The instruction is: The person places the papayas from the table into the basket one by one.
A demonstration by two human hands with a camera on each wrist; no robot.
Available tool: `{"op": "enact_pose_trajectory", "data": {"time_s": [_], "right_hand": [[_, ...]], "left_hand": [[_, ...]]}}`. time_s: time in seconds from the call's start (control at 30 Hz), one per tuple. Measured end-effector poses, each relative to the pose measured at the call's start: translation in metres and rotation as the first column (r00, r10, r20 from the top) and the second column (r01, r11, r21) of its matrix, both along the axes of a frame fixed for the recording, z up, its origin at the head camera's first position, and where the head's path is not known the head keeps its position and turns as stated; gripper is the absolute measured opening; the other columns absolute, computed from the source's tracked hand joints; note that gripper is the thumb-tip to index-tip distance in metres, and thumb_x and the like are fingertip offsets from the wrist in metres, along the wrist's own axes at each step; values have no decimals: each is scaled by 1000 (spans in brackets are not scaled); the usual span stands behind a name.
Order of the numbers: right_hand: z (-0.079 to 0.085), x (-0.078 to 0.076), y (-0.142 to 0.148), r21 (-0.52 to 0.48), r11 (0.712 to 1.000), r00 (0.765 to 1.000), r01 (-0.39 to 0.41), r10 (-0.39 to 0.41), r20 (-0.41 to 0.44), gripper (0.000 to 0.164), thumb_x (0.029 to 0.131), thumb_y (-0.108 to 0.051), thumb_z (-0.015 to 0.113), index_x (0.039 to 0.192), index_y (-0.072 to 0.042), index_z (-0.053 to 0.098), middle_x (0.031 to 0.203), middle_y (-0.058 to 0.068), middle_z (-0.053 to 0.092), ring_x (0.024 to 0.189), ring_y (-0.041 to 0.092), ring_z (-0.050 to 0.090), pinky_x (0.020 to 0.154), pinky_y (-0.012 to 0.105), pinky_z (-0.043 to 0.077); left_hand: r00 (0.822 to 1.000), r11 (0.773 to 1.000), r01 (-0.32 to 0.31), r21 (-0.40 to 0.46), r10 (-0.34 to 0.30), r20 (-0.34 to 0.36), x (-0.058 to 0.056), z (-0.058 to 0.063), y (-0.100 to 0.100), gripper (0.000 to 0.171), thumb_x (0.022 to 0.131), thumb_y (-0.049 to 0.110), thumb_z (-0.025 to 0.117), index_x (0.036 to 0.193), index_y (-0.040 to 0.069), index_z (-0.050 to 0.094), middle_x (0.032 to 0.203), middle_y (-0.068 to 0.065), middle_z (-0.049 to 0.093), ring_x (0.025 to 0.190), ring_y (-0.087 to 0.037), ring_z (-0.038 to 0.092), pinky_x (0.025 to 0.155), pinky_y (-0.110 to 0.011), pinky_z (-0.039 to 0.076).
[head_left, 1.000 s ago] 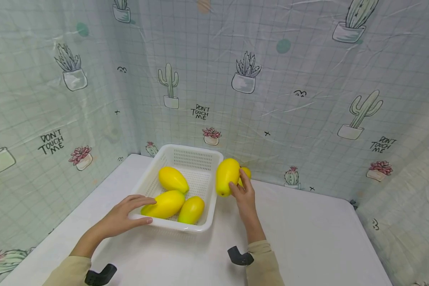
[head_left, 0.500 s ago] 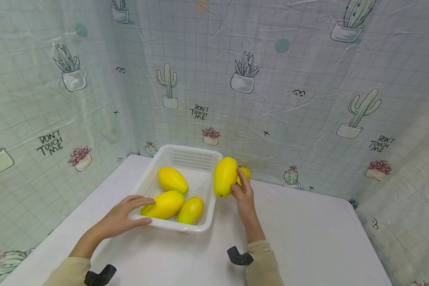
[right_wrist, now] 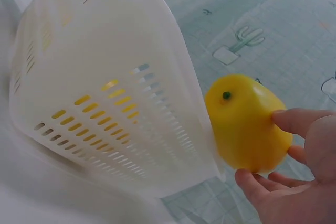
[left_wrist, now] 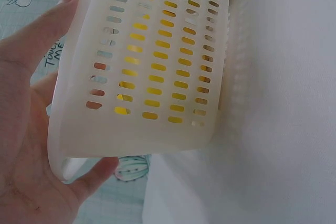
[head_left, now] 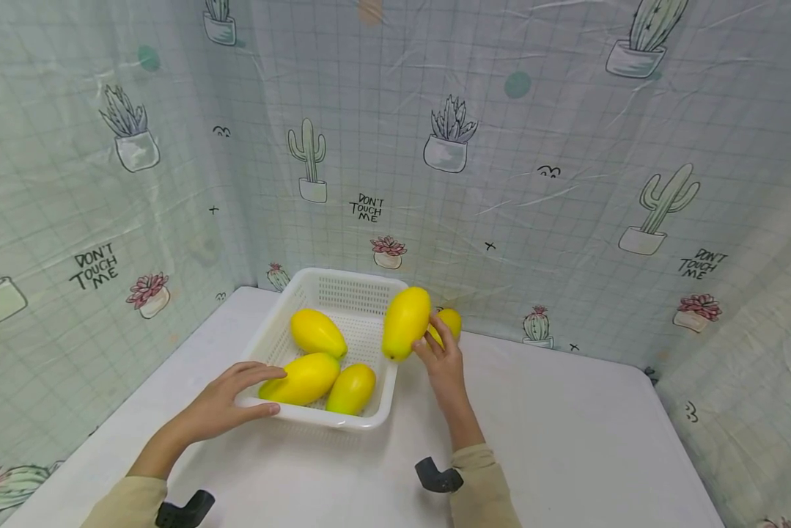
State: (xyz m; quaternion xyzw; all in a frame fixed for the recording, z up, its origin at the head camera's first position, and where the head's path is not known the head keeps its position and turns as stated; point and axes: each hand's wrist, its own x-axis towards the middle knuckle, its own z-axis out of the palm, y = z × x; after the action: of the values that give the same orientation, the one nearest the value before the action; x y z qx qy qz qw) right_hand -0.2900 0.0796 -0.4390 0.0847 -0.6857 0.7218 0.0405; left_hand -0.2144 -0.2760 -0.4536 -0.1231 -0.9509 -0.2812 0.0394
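My right hand [head_left: 443,367] pinches a yellow mango [head_left: 406,323] between thumb and fingers, at the right rim of a white perforated basket [head_left: 349,419]. In the right wrist view, the mango's green stem spot faces the camera, beside the basket wall [right_wrist: 115,40]. My left hand [head_left: 226,400] rests at the basket's near left corner, its fingers reaching over the rim and the thumb along the front edge. Inside lie a rear mango [head_left: 317,332], a long mango [head_left: 306,378] by my left fingertips, and a smaller greenish-tipped mango [head_left: 352,389].
Another yellow mango [head_left: 451,323], partly hidden by my right hand, sits behind it on the white table [head_left: 553,433]. A cactus-print curtain [head_left: 501,205] hangs behind the table and along both sides. Black wrist mounts [head_left: 438,475] stick out near both sleeves.
My right hand has carried its mango a little to the left, so it now overlaps the basket's right rim. More of the mango behind shows. The left hand has stayed put.
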Motion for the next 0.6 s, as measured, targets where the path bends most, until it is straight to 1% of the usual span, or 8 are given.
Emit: {"op": "enact_pose_trajectory", "data": {"time_s": [0.1,0.27,0.33,0.37,0.47,0.5,0.6], "right_hand": [[2,2,-2,22,1000,1000,-11,11,1,58,87,-19,62,139,-21,36,148,-3,27,131,23,39,105,39,38],[-5,-2,-3,63,998,999,-18,20,-32,55,87,-21,63,137,-20,40,147,-1,30,131,27,40,103,42,39],[-10,-6,-2,75,997,999,-9,12,-29,55,86,-26,63,136,-24,41,147,-3,31,131,26,40,103,42,39],[-11,-6,-2,78,997,1000,-2,3,-15,55,85,-27,64,135,-25,42,146,-4,31,131,25,40,103,41,39],[-20,-13,-1,79,996,1000,29,-29,0,54,83,-30,66,133,-32,43,145,-6,33,130,22,42,103,41,40],[-21,-13,-1,81,996,999,43,-44,3,54,83,-30,66,132,-33,43,145,-5,34,129,22,43,103,41,40],[-24,-14,1,82,993,997,82,-83,3,56,84,-27,65,134,-30,42,145,1,34,129,25,42,103,43,40]], "left_hand": [[1000,1000,-2,-2,2,-2,0,0,0,59,73,62,63,124,35,53,131,3,51,125,-25,38,93,-65,36],[1000,1000,-1,-3,1,-4,0,0,-1,59,73,61,63,125,35,53,132,3,51,125,-25,38,93,-65,36],[1000,1000,0,-3,0,-6,0,0,-1,59,73,61,63,125,35,53,131,3,51,125,-25,38,93,-65,36],[1000,1000,0,-5,0,-7,0,0,-1,59,73,62,62,125,35,53,132,3,51,125,-25,38,93,-65,36],[1000,1000,1,-2,-1,-7,0,1,-1,59,73,62,62,125,36,53,132,3,50,125,-25,38,93,-65,37],[1000,1000,1,0,-1,-6,0,1,-1,59,73,62,62,125,36,53,132,3,50,125,-25,38,93,-65,37],[1000,1000,0,4,0,4,1,1,-1,59,73,62,62,125,37,52,132,2,49,124,-25,38,92,-64,38]]}}
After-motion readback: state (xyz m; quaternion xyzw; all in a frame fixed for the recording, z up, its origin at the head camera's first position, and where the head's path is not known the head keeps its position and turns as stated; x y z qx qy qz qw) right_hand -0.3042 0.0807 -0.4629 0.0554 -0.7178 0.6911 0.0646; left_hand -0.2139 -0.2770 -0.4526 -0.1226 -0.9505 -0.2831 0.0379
